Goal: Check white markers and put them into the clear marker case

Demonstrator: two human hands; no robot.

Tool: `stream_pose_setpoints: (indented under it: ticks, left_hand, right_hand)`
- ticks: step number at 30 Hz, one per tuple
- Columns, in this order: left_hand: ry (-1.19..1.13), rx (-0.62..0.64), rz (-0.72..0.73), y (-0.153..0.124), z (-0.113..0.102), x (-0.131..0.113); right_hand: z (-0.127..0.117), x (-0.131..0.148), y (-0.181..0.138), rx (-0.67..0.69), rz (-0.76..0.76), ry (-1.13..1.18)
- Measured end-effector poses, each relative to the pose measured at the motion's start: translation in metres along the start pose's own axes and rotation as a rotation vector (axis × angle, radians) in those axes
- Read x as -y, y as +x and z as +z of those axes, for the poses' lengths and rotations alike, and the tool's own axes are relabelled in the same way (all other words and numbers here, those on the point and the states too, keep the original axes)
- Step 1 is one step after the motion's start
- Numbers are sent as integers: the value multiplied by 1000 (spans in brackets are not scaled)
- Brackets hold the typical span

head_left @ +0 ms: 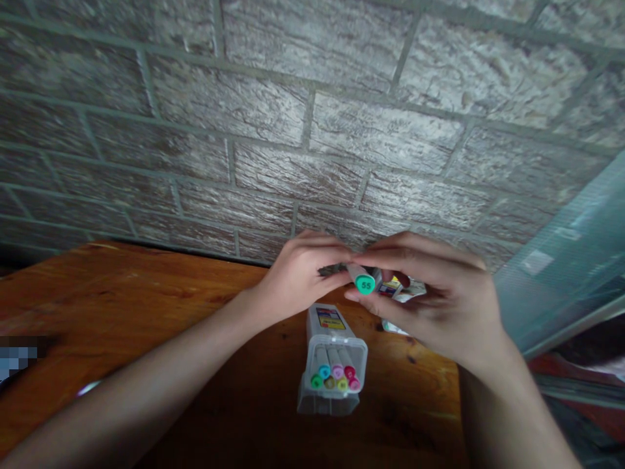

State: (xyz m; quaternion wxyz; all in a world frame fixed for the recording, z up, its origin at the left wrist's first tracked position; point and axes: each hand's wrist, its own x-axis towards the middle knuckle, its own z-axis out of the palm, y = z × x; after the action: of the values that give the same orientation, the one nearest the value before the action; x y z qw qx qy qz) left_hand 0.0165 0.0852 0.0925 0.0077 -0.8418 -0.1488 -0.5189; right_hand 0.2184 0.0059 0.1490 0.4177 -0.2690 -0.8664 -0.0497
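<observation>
Both my hands meet above a wooden table [146,312]. A white marker with a green cap marked 55 [364,283] points toward me. My right hand [439,299] pinches it near the cap, and my left hand [297,273] has its fingers closed on the far part of the same marker. Below them a clear plastic marker case [333,358] lies open toward me, with several coloured marker caps showing. More markers or packaging [398,290] sit partly hidden under my right hand.
A grey brick wall [312,130] rises right behind the table. A pale glass or plastic panel [571,260] leans at the right. At the table's left edge there is a blurred patch [17,358].
</observation>
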Motion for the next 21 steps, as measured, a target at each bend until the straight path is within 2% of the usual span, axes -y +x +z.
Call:
stream_pose_setpoints:
  ticks: [7, 13, 17, 21]
  left_hand:
    - [18, 13, 43, 0, 1, 2]
    - [18, 27, -5, 1, -1, 2]
    - [6, 10, 8, 2, -3, 3]
    - [-43, 44, -82, 2, -6, 0]
  right_hand:
    - [1, -4, -2, 17, -27, 25]
    - [0, -4, -1, 14, 0, 10]
    - [-2, -7, -4, -21, 46, -6]
    - [-4, -12, -7, -101, 164, 30]
